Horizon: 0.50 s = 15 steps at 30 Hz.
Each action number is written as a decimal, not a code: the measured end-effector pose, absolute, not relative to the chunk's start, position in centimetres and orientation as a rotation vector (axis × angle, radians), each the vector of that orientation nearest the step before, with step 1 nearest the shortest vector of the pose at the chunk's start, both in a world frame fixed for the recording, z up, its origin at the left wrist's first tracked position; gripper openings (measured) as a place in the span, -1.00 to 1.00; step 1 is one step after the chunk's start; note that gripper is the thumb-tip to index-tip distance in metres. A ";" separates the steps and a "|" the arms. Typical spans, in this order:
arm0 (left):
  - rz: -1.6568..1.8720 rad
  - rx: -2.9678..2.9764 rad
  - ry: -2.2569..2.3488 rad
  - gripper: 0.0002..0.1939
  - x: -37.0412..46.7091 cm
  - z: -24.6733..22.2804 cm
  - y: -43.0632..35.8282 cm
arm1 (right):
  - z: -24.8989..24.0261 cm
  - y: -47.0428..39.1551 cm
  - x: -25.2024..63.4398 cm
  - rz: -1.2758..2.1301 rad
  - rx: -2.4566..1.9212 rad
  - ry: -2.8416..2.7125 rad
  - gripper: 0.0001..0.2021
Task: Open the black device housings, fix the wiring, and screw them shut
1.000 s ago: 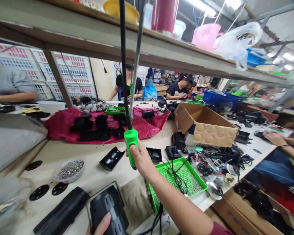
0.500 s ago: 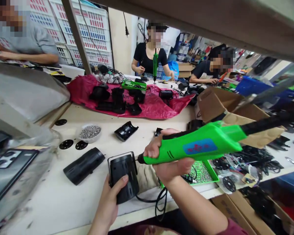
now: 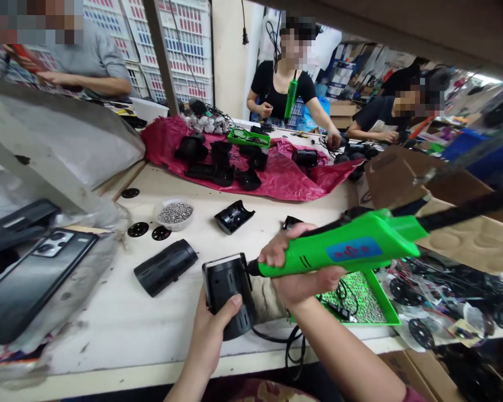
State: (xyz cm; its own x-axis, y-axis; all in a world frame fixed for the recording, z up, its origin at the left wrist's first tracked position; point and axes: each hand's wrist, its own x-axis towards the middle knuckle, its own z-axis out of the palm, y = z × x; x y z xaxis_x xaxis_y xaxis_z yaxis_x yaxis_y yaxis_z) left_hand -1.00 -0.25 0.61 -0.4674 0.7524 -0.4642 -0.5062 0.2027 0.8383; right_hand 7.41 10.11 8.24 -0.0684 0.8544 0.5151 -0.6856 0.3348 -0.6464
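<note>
My left hand (image 3: pixel 212 326) is closed around a black plastic housing (image 3: pixel 230 287) with a metal bracket at its upper end, the thumb lying across its front. In my right hand (image 3: pixel 295 273) is a green electric screwdriver (image 3: pixel 339 243), held almost level, its black nose against the right side of the housing near the bracket. The contact point itself is too small to make out. A black cable (image 3: pixel 276 338) runs from behind the housing along the table edge. Just right of the housing, partly covered by my right hand, lies a pale cloth-like pad (image 3: pixel 268 300).
A green tray (image 3: pixel 377 298) of screws sits at right, before a cardboard box (image 3: pixel 452 223). Leftward are another black housing (image 3: pixel 165 268), a bowl of screws (image 3: pixel 175 215) and a phone (image 3: pixel 46 268). Black parts lie on pink plastic sheeting (image 3: pixel 276 187). Several co-workers sit beyond.
The view has shifted, so the scene sits farther right. The screwdriver's nose has come closer, now against the housing's side. A co-worker opposite has reached a hand toward the table parts.
</note>
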 end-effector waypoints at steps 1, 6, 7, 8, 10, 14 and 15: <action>1.508 0.278 1.430 -0.28 -0.9 0.6 -0.3 | 8.3 10.1 7.3 1.263 -0.204 -1.030 -0.48; 1.533 0.326 1.464 -0.31 -0.8 0.5 -0.6 | 8.2 10.3 7.0 1.347 -0.212 -1.043 -0.44; 1.526 0.311 1.454 -0.29 -0.8 0.6 -0.6 | 8.1 10.3 7.1 1.359 -0.232 -1.053 -0.43; 1.517 0.292 1.445 -0.26 -0.8 0.7 -0.6 | 7.9 10.4 7.2 1.351 -0.252 -1.063 -0.43; 1.502 0.276 1.437 -0.23 -0.7 1.1 -0.5 | 7.6 10.4 7.4 1.297 -0.283 -1.070 -0.42; 1.480 0.303 1.418 -0.28 -0.8 1.8 -0.3 | 7.9 10.3 7.9 1.269 -0.295 -1.064 -0.40; 1.478 0.301 1.405 -0.28 -0.8 1.8 -0.3 | 8.4 10.1 8.1 1.269 -0.283 -1.066 -0.41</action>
State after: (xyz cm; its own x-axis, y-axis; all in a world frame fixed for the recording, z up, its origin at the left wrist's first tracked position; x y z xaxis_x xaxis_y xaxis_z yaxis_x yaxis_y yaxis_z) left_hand -0.83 -0.28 1.84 -0.4394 0.7790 -0.4474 -0.4863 0.2125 0.8476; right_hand 8.05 10.08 8.37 -0.0784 0.8685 0.4894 -0.6318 0.3365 -0.6983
